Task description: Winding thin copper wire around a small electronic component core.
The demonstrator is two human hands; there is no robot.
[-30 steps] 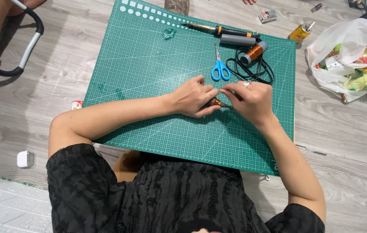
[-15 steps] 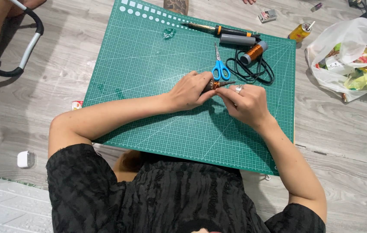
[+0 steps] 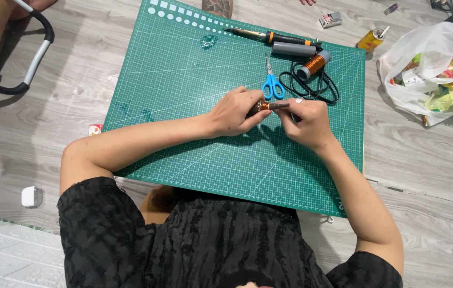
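Green gridded mat, blue-handled scissors (copper-coloured spool).

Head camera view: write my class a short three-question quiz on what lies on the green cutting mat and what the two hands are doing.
1. True or false: the blue-handled scissors lie on the green cutting mat.
2. What do the left hand and right hand hold between them?
A. a small copper-coloured rod-like piece
B. a white cup
C. a red marker
3. Which lies nearer the mat's right edge: the copper wire spool or the scissors?

Key: 1 true. 2 A; both hands pinch it just above the mat. 3 the copper wire spool, beside the black cable.
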